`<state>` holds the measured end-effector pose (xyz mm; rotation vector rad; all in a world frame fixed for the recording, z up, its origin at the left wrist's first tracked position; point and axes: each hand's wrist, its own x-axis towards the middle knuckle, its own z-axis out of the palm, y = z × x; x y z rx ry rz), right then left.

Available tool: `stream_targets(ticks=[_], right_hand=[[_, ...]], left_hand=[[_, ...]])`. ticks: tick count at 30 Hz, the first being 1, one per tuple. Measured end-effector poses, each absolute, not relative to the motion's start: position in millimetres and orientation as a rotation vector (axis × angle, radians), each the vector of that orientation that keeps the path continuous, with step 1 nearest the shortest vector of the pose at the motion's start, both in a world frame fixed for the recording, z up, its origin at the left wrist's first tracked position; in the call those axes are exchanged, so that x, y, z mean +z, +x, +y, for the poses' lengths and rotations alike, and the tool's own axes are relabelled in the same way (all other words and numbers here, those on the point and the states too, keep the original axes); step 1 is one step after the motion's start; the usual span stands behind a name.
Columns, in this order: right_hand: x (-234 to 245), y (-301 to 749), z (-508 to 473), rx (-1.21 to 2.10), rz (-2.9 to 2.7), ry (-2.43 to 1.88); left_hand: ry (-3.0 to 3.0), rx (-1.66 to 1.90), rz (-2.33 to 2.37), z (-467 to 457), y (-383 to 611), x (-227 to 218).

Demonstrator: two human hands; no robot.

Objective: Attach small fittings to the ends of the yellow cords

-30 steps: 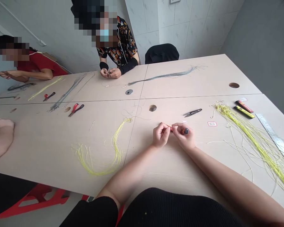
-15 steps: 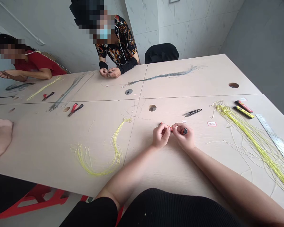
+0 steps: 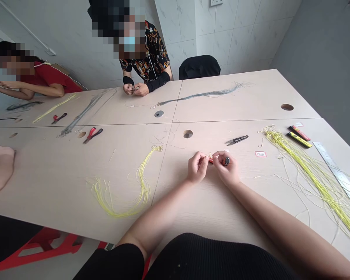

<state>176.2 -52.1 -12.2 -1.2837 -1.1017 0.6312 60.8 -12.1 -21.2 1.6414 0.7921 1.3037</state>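
My left hand (image 3: 197, 167) and my right hand (image 3: 227, 168) meet over the light wooden table (image 3: 221, 210), fingers curled. The right hand is closed round a small red tool with a dark end (image 3: 225, 160). The left hand pinches something thin at the tool's red tip; I cannot make out what. A curved bundle of yellow cords (image 3: 134, 190) lies to the left of my hands. A larger bundle of yellow cords (image 3: 312, 171) spreads out on the right.
Black snips (image 3: 237, 139) lie just beyond my hands beside a small label (image 3: 260, 154). A steel ruler (image 3: 336, 175) and two flat packets (image 3: 300, 136) sit at far right. Red-handled pliers (image 3: 92, 134), grey cord bundles (image 3: 204, 93) and three other people occupy the far and left sides.
My hands stay together in the same spot; the left fingers have shifted slightly at the tool's tip. The view has tilted a little.
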Motion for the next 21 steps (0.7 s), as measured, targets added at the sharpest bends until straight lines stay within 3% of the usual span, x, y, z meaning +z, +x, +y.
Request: stream_targets(ticks=[21], right_hand=[[-20.7, 176.9, -50.5, 0.729, -1.122, -1.225]], left_hand=[[1.674, 1.26, 0.695, -12.3, 61.2, -19.0]])
